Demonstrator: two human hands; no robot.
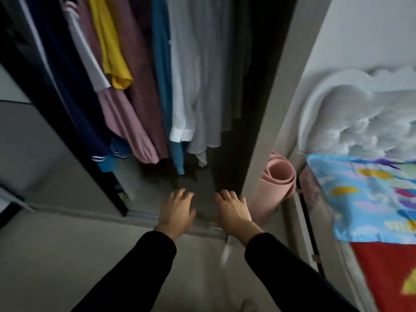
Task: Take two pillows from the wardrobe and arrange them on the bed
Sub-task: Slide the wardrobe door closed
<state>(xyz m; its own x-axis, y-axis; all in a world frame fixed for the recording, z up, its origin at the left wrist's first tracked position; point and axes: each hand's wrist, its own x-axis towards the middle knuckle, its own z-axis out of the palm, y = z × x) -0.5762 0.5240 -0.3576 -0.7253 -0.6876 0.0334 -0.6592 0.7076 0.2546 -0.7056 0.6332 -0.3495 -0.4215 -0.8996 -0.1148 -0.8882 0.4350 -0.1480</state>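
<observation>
Sleeves [292, 266] nearest, then left hand [176, 209] and right hand [234, 211] — fingers spread, empty — reaching into the wardrobe [202, 185]. No pillows visible; groping that dark floor risks snagging clothes [139, 86]. Bed [382, 255] lies right.

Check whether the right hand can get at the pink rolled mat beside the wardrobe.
Probably yes: the right hand hovers open just left of the pink rolled mat, which stands outside the wardrobe side panel with nothing covering it.
</observation>
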